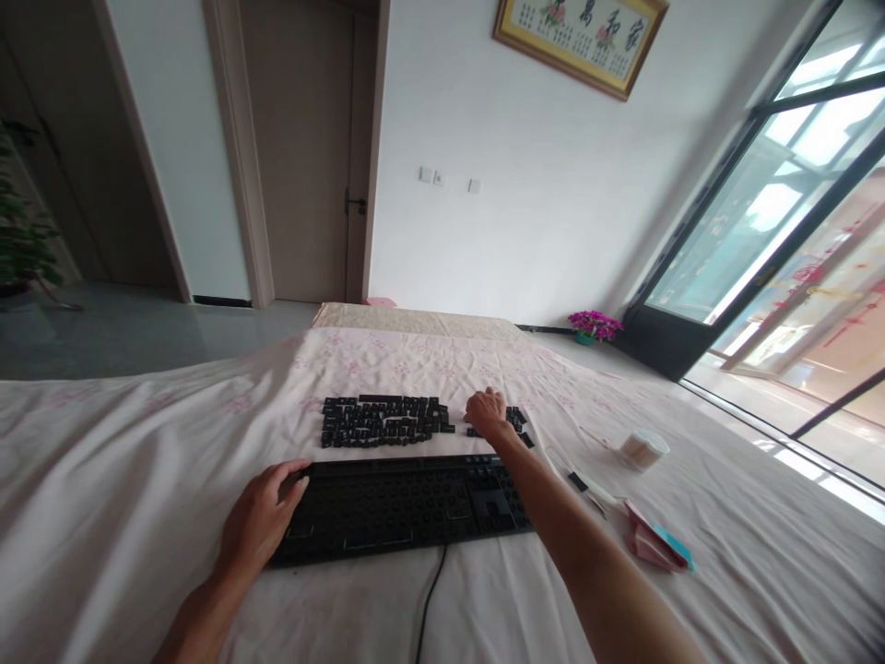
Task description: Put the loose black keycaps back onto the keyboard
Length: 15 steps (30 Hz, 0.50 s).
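A black keyboard base lies on the pale cloth, its keycaps off and its cable running toward me. My left hand grips its left end, fingers over the far corner and thumb along the edge. Behind the base, loose black keycaps are laid out in rows. My right hand reaches across the base's right part, its fingers curled down beside a smaller group of keycaps. Whatever is between those fingertips is hidden.
On the right stand a tub of cotton swabs and a folded pink cloth with a blue part. A small black-ended tool lies nearer the keyboard. The bedding is wrinkled. Beyond are a door and pink flowers.
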Available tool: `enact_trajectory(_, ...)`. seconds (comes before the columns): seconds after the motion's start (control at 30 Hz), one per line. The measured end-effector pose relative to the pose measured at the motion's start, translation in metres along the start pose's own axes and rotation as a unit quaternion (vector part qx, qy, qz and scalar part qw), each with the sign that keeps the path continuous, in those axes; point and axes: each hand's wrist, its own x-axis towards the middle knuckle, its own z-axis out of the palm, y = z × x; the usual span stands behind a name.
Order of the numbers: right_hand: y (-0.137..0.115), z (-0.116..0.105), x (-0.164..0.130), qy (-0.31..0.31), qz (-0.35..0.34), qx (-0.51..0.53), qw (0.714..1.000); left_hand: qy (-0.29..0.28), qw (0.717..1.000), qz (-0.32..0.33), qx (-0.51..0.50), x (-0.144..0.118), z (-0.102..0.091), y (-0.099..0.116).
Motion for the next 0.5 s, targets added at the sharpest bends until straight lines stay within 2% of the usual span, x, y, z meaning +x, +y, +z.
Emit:
enact_trajectory(0.33, -0.003, 0.007, -0.007, 0.025, -0.001, 0.045, 0.999, -0.006, 1.000, -0.001, 0.010, 0.000, -0.002, 0.002)
enact_trajectory(0.5, -0.002, 0.010, -0.012, 0.034, -0.024, 0.038, 0.998, -0.009, 1.000, -0.001, 0.003, 0.000, -0.001, 0.001)
